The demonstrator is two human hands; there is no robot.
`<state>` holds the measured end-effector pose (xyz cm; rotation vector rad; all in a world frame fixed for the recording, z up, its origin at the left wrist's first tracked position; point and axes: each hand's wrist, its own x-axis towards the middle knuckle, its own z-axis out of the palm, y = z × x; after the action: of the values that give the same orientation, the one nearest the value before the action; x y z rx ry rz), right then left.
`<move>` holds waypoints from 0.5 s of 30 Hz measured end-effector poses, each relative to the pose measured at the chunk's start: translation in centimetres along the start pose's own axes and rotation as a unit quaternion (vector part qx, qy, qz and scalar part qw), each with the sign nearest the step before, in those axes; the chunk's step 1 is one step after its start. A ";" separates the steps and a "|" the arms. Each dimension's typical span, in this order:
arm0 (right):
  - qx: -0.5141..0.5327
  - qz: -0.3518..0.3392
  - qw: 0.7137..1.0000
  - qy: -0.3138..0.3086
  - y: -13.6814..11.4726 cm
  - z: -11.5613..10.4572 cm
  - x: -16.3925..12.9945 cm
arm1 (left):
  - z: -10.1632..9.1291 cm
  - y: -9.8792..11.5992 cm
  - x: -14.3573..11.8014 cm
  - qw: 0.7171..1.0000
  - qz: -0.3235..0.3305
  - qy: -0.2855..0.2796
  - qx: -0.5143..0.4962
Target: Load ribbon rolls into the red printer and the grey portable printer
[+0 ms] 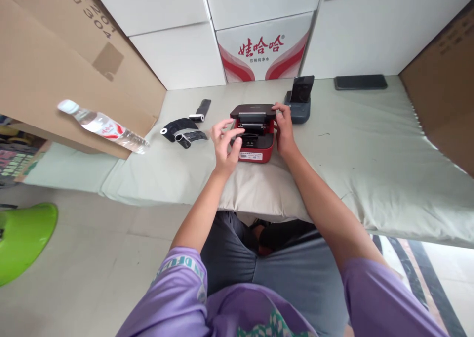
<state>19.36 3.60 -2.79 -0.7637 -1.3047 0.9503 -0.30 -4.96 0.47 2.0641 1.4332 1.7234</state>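
Observation:
A small red and black label printer (255, 151) sits on a pale cloth-covered surface (351, 144) with its lid raised. My right hand (284, 127) holds the printer's right side, fingertips on the lid's edge. My left hand (226, 147) hovers at the printer's left front with fingers spread, the thumb touching the black inner part. Left of the printer lie black ribbon rolls (183, 131) with loose curling strips, and a further roll (201, 110) behind them.
A dark blue device (299, 102) with a raised black lid stands behind the printer. A black phone (360, 82) lies at the back right. A water bottle (101, 125) rests on a cardboard box (55, 70) at left. A green stool (22, 238) stands on the floor.

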 end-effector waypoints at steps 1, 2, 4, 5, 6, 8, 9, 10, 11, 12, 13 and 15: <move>-0.003 -0.002 1.000 0.009 -0.1 0.0 0.0 | 0.2 -0.4 0.1 0.999 -0.023 0.023 -0.015; -0.006 -0.002 1.000 0.020 -0.2 0.1 0.1 | 0.4 -1.0 0.3 0.997 -0.054 0.046 -0.029; -0.010 0.002 0.999 0.037 -0.4 0.2 0.2 | 0.9 -2.2 1.0 0.986 -0.138 0.071 -0.068; -0.010 0.003 0.999 0.042 -0.5 0.2 0.2 | 1.2 -2.9 1.5 0.976 -0.185 0.064 -0.097; -0.010 0.002 0.999 0.045 -0.5 0.2 0.2 | 1.5 -3.6 1.9 0.964 -0.229 0.046 -0.131; -0.005 0.001 0.999 0.040 -0.6 0.3 0.2 | 2.1 -4.7 2.7 0.935 -0.293 -0.010 -0.197; 0.001 0.005 0.999 0.033 -0.5 0.3 0.2 | 2.4 -5.1 3.0 0.922 -0.314 -0.038 -0.226; 0.012 0.013 1.000 0.025 -0.5 0.3 0.2 | 2.6 -5.4 3.1 0.908 -0.329 -0.060 -0.251; 0.024 0.024 0.999 0.019 -0.4 0.3 0.2 | 2.7 -5.6 3.2 0.896 -0.342 -0.075 -0.273; 0.035 0.035 0.999 0.015 -0.4 0.3 0.2 | 2.8 -5.7 3.2 0.885 -0.352 -0.087 -0.292; 0.043 0.044 0.998 0.012 -0.3 0.3 0.2 | 2.9 -5.7 3.2 0.876 -0.359 -0.095 -0.307; 0.045 0.049 0.998 0.009 -0.2 0.3 0.2 | 2.8 -5.6 3.0 0.875 -0.352 -0.105 -0.315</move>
<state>19.11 3.64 -2.50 -0.7695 -1.2093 1.0710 -1.59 1.52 -1.72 1.1380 1.1266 1.3407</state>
